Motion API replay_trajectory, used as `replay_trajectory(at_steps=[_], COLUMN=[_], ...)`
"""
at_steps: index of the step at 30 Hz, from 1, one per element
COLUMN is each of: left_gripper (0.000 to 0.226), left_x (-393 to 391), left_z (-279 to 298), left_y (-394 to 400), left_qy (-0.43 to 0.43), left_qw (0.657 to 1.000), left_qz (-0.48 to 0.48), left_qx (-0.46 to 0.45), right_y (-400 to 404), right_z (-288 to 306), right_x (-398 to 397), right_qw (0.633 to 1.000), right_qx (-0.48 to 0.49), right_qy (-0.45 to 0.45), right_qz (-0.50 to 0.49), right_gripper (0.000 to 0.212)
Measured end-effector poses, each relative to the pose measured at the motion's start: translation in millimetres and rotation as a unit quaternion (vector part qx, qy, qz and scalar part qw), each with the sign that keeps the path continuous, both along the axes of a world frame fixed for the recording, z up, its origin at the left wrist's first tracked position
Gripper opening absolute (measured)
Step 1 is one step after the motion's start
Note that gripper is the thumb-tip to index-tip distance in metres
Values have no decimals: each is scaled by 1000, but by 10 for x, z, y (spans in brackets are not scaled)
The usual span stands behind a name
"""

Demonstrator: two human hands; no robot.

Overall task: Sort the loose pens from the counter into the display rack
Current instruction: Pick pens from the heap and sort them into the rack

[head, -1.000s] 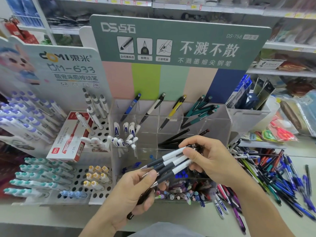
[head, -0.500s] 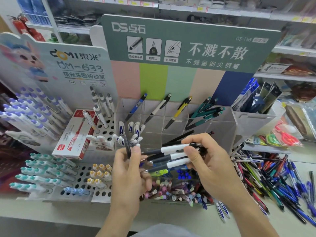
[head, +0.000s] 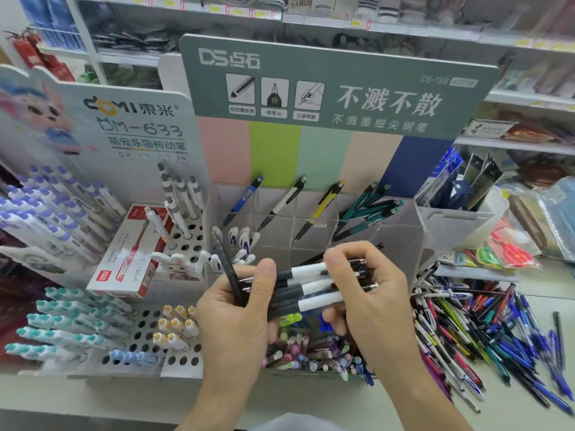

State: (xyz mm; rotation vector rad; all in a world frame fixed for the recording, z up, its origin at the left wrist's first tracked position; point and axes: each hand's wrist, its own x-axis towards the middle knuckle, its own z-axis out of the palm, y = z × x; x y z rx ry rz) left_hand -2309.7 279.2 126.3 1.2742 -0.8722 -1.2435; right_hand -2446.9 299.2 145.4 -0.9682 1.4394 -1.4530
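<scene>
While right hand (head: 370, 293) fingers curl round white-black pens (head: 314, 287), hiding tails, left hand (head: 236, 312) pinches black pen (head: 225, 265).

Stocked shop shelves (head: 342, 23) behind counter (head: 93, 396)

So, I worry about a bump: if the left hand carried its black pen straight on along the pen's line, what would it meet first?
Probably the white-capped pens in the clear rack: the black pen in the left hand points up toward them, though depth is unclear.
</scene>
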Motion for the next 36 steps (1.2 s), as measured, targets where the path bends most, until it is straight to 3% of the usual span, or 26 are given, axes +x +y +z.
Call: replay_trajectory(at_steps=[4,7,10,13,18,21,23,25,27,30,33,36], left_gripper=[36,51,48,37,35,34,30,32,32,31,26,21], left_x=[27,144,246,261,311,362,420,518,581,559,456,319], left_z=[23,13,34,52,59,50,54,78,107,90,32,-9], left_y=[-91,-180,-201,-216,-225,-275,-309,-315,-321,-354,-376,-374], left_qy=[81,173,261,278,154,172,149,40,-35,-126,-283,-332], left_qw=[993,976,948,938,959,958,961,965,954,958,923,870], left_qz=[-57,-95,-149,-177,-220,-201,-208,-254,-295,-259,-234,-275], left_qx=[66,90,106,107,94,111,100,58,31,-8,-119,-241], right_y=[-176,-391,-680,-978,-1406,-1436,-1334,-1155,-897,-444,-169,-105], right_z=[81,182,251,243,-33,-164,-168,-133,-76,-167,-400,-520], right_x=[-82,-258,-366,-308,-136,-58,-36,-69,-88,-56,-31,-84], right_qw=[999,981,915,854,811,812,817,848,866,842,835,859], right_qx=[-17,-76,-176,-261,-242,-202,-171,-164,-220,-285,-252,-219], right_qy=[44,151,337,442,530,539,545,504,439,452,488,460], right_qz=[-11,-93,-137,-89,47,99,76,-8,-92,-69,36,57], right_gripper=[21,14,12,11,14,19,27,35,28,20,35,27])
